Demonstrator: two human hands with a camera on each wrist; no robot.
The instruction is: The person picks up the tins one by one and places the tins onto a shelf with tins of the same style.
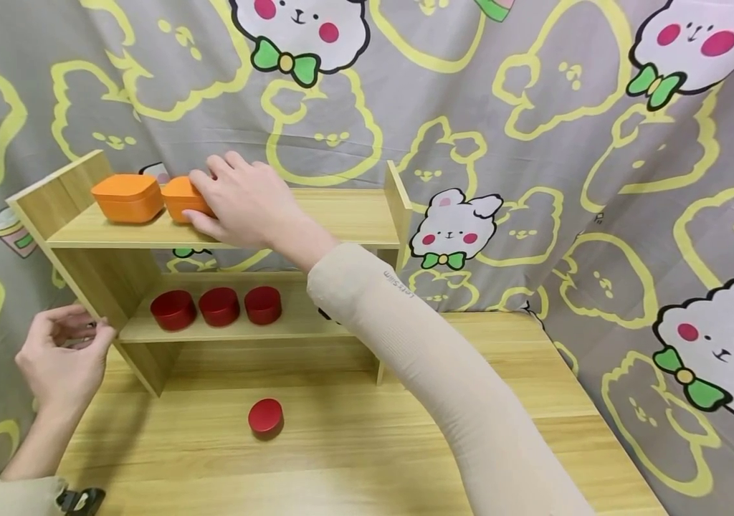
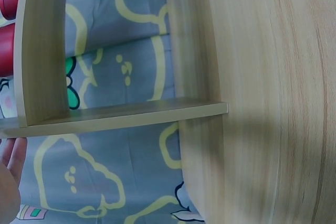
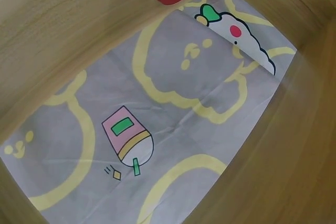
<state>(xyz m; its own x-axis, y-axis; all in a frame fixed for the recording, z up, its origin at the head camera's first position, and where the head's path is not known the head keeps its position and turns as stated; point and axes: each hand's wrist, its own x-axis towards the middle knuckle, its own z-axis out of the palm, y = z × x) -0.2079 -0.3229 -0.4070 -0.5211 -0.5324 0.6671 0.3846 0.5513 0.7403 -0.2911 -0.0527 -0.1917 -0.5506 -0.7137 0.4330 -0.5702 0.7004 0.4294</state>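
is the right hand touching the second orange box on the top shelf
Touching. The head view shows the right hand with its fingers laid over the orange box, thumb against its front; no gap shows between them.

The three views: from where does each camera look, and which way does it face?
Head: above the table, looking forward and down at the wooden shelf; right hand on an orange box, left hand by the shelf's side.
Left wrist: close to the shelf's side; palm edge shows.
Right wrist: faces the curtain through the shelf; no hand shows.
All views share the shelf.
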